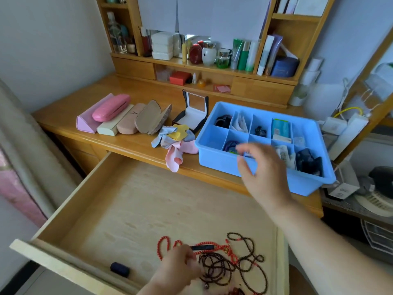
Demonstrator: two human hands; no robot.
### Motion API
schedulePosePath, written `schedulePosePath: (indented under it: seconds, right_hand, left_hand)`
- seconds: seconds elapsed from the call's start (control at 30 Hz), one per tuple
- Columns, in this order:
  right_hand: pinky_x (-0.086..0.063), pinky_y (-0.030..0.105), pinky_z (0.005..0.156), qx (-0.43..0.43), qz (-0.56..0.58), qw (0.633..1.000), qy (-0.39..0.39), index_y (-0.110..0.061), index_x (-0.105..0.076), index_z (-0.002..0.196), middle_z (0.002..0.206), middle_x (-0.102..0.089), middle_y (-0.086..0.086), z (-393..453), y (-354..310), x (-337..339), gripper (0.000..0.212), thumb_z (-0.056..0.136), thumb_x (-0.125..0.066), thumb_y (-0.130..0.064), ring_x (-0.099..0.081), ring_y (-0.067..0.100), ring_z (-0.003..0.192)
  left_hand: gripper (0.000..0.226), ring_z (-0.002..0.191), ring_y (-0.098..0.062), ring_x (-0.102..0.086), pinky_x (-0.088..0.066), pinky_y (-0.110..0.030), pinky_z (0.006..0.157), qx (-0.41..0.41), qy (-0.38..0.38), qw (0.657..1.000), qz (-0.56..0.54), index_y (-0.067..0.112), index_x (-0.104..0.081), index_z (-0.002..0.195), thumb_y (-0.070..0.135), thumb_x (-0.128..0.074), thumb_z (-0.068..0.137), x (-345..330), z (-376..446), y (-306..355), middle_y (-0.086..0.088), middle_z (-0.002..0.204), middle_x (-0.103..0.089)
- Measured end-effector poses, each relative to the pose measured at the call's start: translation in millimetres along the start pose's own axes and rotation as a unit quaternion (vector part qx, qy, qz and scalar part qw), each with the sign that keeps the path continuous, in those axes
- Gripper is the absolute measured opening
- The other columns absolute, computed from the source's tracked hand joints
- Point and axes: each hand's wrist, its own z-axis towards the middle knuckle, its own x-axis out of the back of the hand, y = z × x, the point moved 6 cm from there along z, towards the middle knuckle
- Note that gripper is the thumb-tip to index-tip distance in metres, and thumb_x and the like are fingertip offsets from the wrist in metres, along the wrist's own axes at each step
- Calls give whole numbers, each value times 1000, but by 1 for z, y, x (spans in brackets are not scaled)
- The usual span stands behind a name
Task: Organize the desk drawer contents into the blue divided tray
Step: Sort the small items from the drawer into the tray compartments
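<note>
While right hand (258, 165) hovers loose-fingered over tray (214, 165), left hand (178, 267) pinches drawer (70, 201) beads (221, 262).

Beyond my left hand (178, 262), which is pinching one black stick (202, 247), five glasses cases (122, 116) are sitting in a row with one open jewelry box (192, 116) and one heap of cloths (174, 139). Under my right hand (259, 167), one blue tray (221, 160) is showing ten compartments. Left of my grip one dark capsule (119, 269) is lying; right of it, tangled bead strings (234, 262) too knotted to count.
</note>
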Motion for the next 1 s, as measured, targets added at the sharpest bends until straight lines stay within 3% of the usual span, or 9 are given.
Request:
schedulePosePath:
  seconds: [0.07, 0.17, 0.3, 0.4, 0.5, 0.63, 0.8, 0.87, 1.0]
  right_hand:
    - [-46, 9, 69, -27, 70, 990, -122, -32, -63, 94, 84, -60, -22, -42, -16, -10, 13, 88, -52, -31, -55, 0, 73]
    - [-54, 21, 64, -182, 185, 918, -300, -55, -54, 94, 89, -63, -23, -104, -24, -41, 22, 84, -60, -36, -60, 4, 66]
    - [-56, 47, 74, -298, 303, 871, -248, -44, -65, 102, 88, -69, 0, -126, -30, -51, 31, 82, -72, -21, -66, 28, 73]
    - [-57, 32, 72, -247, 300, 893, -226, -49, -63, 99, 90, -71, -10, -103, -35, -43, 22, 84, -69, -34, -66, 14, 76]
    - [-48, 10, 65, -121, 158, 973, -114, -46, -61, 105, 84, -67, -22, -44, -23, -17, 22, 84, -65, -40, -61, -3, 78]
    - [-47, 31, 69, -82, -79, 993, 5, -24, -67, 111, 77, -68, -4, 41, 16, -4, 28, 83, -67, -30, -59, 22, 79]
    - [-39, 39, 91, -148, -205, 948, -192, -25, -61, 123, 108, -69, 3, 62, 59, -46, 36, 91, -53, -40, -52, 29, 110]
    - [-38, 40, 95, -121, -149, 974, -121, -18, -65, 118, 110, -68, 7, 58, 52, -39, 31, 89, -59, -29, -54, 30, 110]
    - [-38, 35, 93, 3, -72, 997, 14, -10, -71, 99, 98, -69, 4, 29, 18, -10, 18, 82, -63, -7, -59, 27, 100]
  left_hand:
    - [11, 52, -10, -62, -48, -25, 49, -41, 50, 982, -180, 14, -66, 87, 21, -71, 79, 15, 0, 9, -3, 67, -71]
    - [22, 63, -17, -66, -52, -24, 56, -70, 44, 906, -415, 15, -69, 104, 16, -69, 82, 28, -4, 32, -6, 78, -73]
    - [51, 89, -37, -69, -57, -38, 72, -150, -10, 858, -491, 22, -66, 116, 29, -81, 68, 29, -21, 65, -19, 99, -70]
    - [42, 74, -29, -69, -57, -32, 64, -147, 62, 856, -493, 24, -60, 118, 25, -69, 77, 49, -20, 53, -19, 87, -70]
    - [30, 73, -17, -69, -55, -29, 69, -98, 179, 948, -246, 21, -58, 117, 19, -64, 88, 79, -11, 15, -6, 81, -70]
    - [33, 100, -7, -57, -46, -22, 87, 26, 171, 965, 195, 31, -50, 117, 36, -60, 86, 103, -8, -42, 9, 111, -55]
    - [34, 119, -18, -50, -42, -32, 99, 139, 129, 949, 250, 23, -50, 118, 31, -41, 87, 112, -15, -75, -1, 122, -46]
    - [39, 126, -20, -46, -35, -31, 106, 93, 117, 968, 202, 17, -49, 129, 27, -36, 94, 105, -19, -81, -7, 132, -47]
    - [40, 135, -26, -35, -23, -31, 113, 9, -13, 940, 340, 6, -44, 135, 18, -37, 98, 90, -23, -81, -16, 145, -38]
